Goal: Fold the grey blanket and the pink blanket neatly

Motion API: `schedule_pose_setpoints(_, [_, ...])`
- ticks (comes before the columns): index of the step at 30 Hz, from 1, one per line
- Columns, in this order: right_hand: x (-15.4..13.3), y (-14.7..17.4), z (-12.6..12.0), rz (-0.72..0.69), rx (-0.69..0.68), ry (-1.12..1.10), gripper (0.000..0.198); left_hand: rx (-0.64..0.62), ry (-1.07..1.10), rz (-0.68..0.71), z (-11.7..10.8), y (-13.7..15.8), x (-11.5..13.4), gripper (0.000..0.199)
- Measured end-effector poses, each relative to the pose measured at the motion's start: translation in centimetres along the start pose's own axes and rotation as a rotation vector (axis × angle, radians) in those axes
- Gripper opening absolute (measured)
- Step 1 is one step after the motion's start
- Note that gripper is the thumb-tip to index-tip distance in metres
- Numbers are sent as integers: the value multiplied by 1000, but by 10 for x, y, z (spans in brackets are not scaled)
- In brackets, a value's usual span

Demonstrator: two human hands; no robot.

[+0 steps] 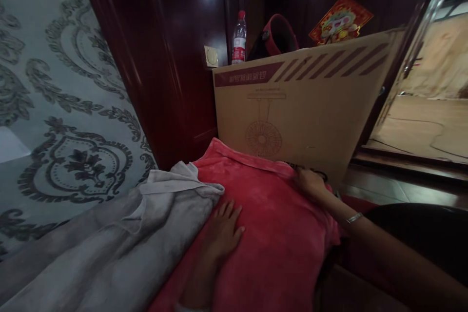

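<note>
A red plush cloth (270, 214) is spread out in front of me, with a hemmed far edge that reaches the cardboard box. My left hand (224, 229) lies flat on its left part, fingers spread, near the grey cloth. At the cloth's far right corner, my right hand (310, 184) has its fingers closed on the hem; the fingertips are partly hidden. A silvery bracelet is on the right wrist. The grey plush cloth (171, 224) lies in loose folds along the left side of the red one, its pale hem folded over at the far end.
A large cardboard box (321, 107) stands upright behind the cloths. Behind its top edge are a plastic bottle (239, 41) with a red cap and a red-rimmed dark object (280, 34). Patterned wallpaper is at left; a doorway opens at right. A black rounded object (424, 234) sits at right.
</note>
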State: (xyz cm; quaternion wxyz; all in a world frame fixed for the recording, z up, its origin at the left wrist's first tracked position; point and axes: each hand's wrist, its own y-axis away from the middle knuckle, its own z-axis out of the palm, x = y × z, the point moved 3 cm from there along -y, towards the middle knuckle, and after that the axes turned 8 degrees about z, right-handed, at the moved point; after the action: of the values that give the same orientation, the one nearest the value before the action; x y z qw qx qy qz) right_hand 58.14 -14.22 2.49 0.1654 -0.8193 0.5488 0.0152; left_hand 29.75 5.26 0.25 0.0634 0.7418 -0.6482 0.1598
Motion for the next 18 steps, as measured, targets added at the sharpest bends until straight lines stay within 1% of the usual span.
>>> schedule_pose_setpoints(2, [-1, 2, 1, -42, -20, -14, 33, -41, 5, -23, -1, 1, 2, 63])
schedule_pose_setpoints(4, [5, 5, 3, -72, -19, -43, 34, -46, 19, -23, -4, 2, 2, 64])
schedule_pose_setpoints(6, [15, 8, 6, -123, -53, -124, 37, -36, 35, -16, -6, 2, 0, 64])
schedule_pose_setpoints(9, [32, 11, 12, -270, -177, -324, 44, -1, 55, -5, -4, 0, -3, 62])
schedule_pose_setpoints(11, [42, 10, 17, -328, -239, -415, 48, 13, 64, 3, -3, -1, -4, 61])
schedule_pose_setpoints(14, [51, 6, 26, -348, -298, -419, 48, -1, 61, 1, -3, -1, -4, 61])
schedule_pose_setpoints(16, [50, 5, 31, -403, -364, -419, 49, -26, 49, -9, -4, -1, -3, 62])
schedule_pose_setpoints(18, [46, 8, 34, -458, -426, -481, 53, -39, 39, -7, -4, -1, -3, 62])
